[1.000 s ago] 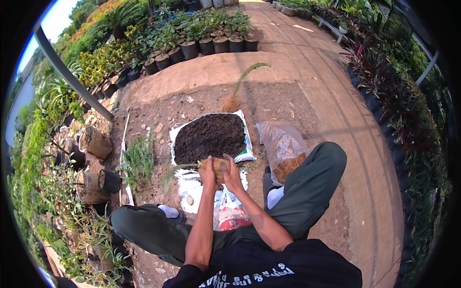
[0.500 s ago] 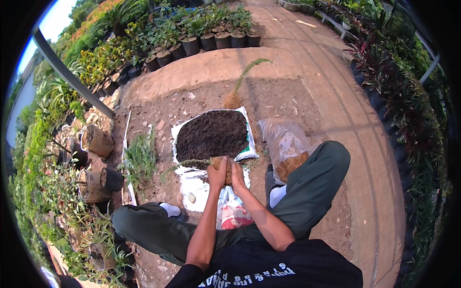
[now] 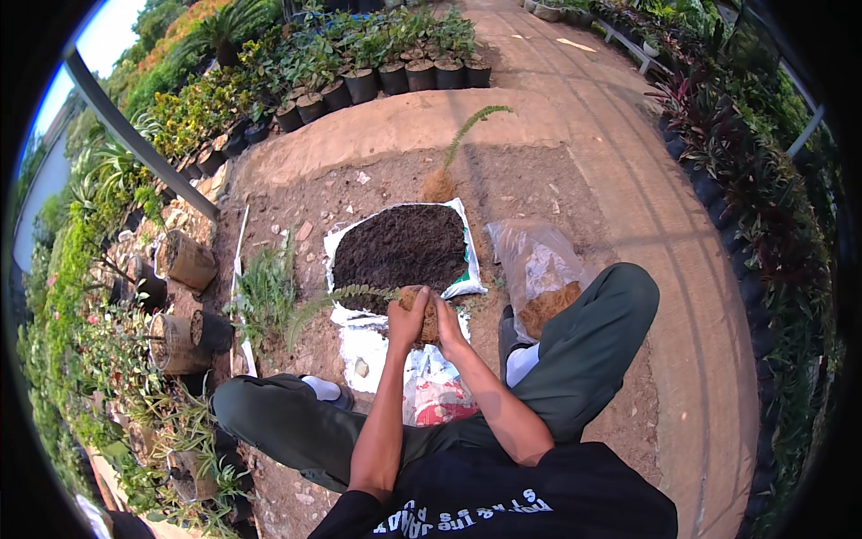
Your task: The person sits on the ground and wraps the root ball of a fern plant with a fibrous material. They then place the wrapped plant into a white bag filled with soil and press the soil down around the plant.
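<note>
- A brown fibrous ball [image 3: 431,327] is clasped between the left hand [image 3: 407,316] and the right hand [image 3: 451,336], pressed in from either side; how the fingertips are set on its far side cannot be clearly told.
- A green frond [image 3: 359,291] is held out from the ball, to the left of the hands.
- Just beyond the hands, dark soil [image 3: 400,244] is contained in an opened white bag [image 3: 461,218].
- Below and nearer than the hands, white plastic [image 3: 373,346] is spread.
- To the right of the hands, brown fibre [image 3: 549,310] is held in a clear plastic bag [image 3: 530,244].
- Farther left of the hands, loose greenery [image 3: 267,287] is laid.
- Past the soil, a second fibrous ball [image 3: 438,187] is set, a frond rising from it.
- Well beyond the hands, black pots [image 3: 392,79] are lined up.
</note>
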Available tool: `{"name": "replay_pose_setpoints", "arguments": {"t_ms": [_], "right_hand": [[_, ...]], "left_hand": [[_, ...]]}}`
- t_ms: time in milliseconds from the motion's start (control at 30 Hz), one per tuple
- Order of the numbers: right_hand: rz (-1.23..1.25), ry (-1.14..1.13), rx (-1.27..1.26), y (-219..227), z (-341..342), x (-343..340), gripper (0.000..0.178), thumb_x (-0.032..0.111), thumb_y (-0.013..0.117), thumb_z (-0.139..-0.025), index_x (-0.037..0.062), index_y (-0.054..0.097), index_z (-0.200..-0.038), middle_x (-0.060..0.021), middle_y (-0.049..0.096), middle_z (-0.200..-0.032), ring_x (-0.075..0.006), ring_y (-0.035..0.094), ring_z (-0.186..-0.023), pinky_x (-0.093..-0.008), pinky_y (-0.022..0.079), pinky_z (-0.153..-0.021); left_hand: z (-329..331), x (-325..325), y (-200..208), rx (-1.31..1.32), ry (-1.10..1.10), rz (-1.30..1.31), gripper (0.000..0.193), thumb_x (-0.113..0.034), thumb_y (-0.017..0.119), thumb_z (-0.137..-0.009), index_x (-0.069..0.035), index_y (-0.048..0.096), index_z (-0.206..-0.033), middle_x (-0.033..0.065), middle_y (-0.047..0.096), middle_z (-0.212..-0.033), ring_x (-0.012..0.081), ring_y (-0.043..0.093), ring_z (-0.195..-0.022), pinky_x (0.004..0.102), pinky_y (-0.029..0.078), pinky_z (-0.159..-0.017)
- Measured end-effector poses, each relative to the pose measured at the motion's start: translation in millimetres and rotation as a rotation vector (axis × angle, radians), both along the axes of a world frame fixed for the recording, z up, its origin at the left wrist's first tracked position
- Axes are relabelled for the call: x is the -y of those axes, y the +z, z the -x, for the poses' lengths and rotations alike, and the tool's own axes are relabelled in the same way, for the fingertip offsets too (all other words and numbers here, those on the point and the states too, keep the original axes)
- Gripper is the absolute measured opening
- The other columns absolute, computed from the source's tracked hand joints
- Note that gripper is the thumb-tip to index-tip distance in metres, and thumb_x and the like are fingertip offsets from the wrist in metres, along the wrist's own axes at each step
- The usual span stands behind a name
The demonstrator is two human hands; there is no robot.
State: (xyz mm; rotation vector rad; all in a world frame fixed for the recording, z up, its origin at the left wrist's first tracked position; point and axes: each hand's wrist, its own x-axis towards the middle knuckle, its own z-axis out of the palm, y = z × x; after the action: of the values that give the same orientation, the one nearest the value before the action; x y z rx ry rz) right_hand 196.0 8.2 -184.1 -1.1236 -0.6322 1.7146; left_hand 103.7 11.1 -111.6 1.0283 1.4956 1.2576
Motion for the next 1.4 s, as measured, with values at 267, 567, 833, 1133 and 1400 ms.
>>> {"name": "replay_pose_setpoints", "arguments": {"t_ms": [267, 567, 833, 1133, 1400], "right_hand": [[0.253, 0.245, -0.199, 30.3, -12.2, 3.1, 0.073, 0.069, 0.027, -0.097, 0.0095, 0.051, -0.132, -0.0081, 0.066, -0.110, -0.0199, 0.069, -0.081, -0.0394, 0.059, -0.059], [-0.526, 0.025, 0.684, 50.3, 0.3, 24.5, 0.045, 0.031, 0.049, -0.100, 0.0016, 0.052, -0.134, -0.0178, 0.055, -0.137, -0.0301, 0.051, -0.129, -0.0389, 0.036, -0.109], [-0.253, -0.262, 0.082, 43.3, -10.6, 13.2, 0.037, 0.021, 0.047, -0.103, -0.0022, 0.057, -0.130, -0.0126, 0.063, -0.126, -0.0199, 0.057, -0.119, -0.0324, 0.042, -0.104], [-0.177, -0.287, -0.215, 30.7, -7.1, 3.2, 0.047, 0.038, 0.045, -0.105, -0.0015, 0.052, -0.131, -0.0124, 0.060, -0.125, -0.0197, 0.059, -0.114, -0.0343, 0.048, -0.099], [-0.233, -0.205, -0.224, 25.0, -8.8, 4.6, 0.050, 0.036, 0.038, -0.107, -0.0019, 0.047, -0.139, -0.0127, 0.057, -0.133, -0.0206, 0.055, -0.122, -0.0341, 0.042, -0.106]], "left_hand": [[10.1, 5.9, -17.8, 0.135, 0.016, 0.111, 0.022, -0.022, 0.072, -0.090, 0.000, 0.070, -0.092, 0.0079, 0.071, -0.089, 0.0144, 0.067, -0.078, 0.0300, 0.054, -0.072], [18.0, 5.0, -25.9, 0.859, 0.212, 0.387, 0.029, -0.021, 0.070, -0.089, 0.003, 0.064, -0.103, 0.0111, 0.068, -0.091, 0.0221, 0.068, -0.072, 0.0368, 0.059, -0.066], [-10.0, 6.5, -12.5, 0.498, 0.028, 0.159, 0.028, -0.022, 0.067, -0.094, 0.001, 0.067, -0.109, 0.0109, 0.069, -0.106, 0.0176, 0.067, -0.092, 0.0315, 0.055, -0.079], [-12.7, 2.5, -3.0, 0.651, 0.087, -0.057, 0.042, -0.030, 0.060, -0.100, 0.005, 0.058, -0.123, 0.0127, 0.067, -0.116, 0.0180, 0.063, -0.105, 0.0318, 0.051, -0.092], [-9.4, 2.4, 10.9, 0.512, 0.071, 0.037, 0.031, -0.024, 0.065, -0.097, 0.005, 0.069, -0.106, 0.0097, 0.071, -0.101, 0.0149, 0.066, -0.088, 0.0290, 0.053, -0.080]]}}
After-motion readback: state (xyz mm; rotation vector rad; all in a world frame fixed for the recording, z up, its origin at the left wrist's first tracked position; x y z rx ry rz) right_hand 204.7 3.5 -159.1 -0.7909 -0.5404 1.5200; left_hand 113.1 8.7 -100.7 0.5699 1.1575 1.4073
